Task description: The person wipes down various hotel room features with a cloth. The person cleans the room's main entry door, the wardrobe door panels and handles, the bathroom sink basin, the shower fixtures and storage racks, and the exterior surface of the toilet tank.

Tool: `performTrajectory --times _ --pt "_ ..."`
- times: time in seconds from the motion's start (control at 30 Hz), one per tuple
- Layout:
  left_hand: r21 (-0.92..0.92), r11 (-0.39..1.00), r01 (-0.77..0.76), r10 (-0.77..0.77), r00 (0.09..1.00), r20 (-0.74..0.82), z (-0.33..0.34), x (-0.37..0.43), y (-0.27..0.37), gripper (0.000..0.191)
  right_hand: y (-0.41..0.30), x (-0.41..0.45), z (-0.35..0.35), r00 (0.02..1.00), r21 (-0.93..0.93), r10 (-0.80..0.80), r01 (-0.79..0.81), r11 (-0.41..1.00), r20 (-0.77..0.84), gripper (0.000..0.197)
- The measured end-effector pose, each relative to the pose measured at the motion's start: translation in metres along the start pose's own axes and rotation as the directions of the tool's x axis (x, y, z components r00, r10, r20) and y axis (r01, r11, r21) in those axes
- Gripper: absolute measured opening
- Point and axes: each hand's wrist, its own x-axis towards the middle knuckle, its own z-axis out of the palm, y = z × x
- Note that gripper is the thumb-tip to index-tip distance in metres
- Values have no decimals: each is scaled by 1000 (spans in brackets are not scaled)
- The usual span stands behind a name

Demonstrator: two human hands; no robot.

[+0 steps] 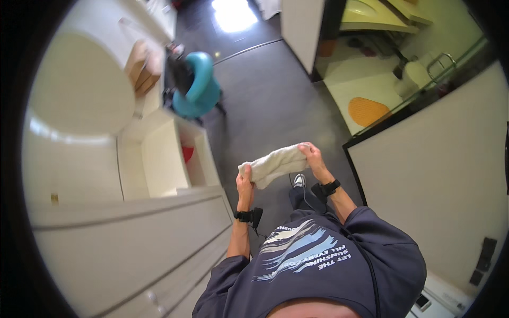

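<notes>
A whitish cloth [278, 163], folded into a strip, is stretched between my two hands in front of my body, above the dark floor. Its left end is pinched by my left hand [245, 185], with the thumb on top. My right hand [315, 159] grips the other end, a little farther forward. The cloth's lower edge sags between them. Each wrist wears a black strap with a small device. One shoe [300, 181] shows on the floor below the cloth.
White drawers [131, 246] and an open shelf unit [163, 163] line my left. Ahead stands a turquoise chair [199, 87]. To the right, a doorway opens onto a bathroom with an orange mat [368, 112], beside a pale wall panel [429, 159] with a black edge.
</notes>
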Motion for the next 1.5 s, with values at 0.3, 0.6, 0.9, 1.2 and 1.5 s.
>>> performTrajectory --times 0.3,0.6,0.9,1.2,1.5 --pt "227 974 17 -62 979 193 -13 39 3 33 36 -39 2 922 -210 -104 26 977 -373 35" --pt "313 942 -116 -33 900 434 -45 110 -39 35 170 -1 27 877 6 -125 144 990 -464 44" --pt "497 858 -129 -323 617 717 -38 213 -67 32 252 1 66 762 429 -53 419 800 -646 34" --pt "586 698 -413 -504 297 811 -47 140 -84 31 287 -105 165 468 421 150 555 718 -871 29" --pt "778 628 -9 -762 199 617 -91 136 -66 44 251 -87 171 280 169 -5 592 788 -960 28"
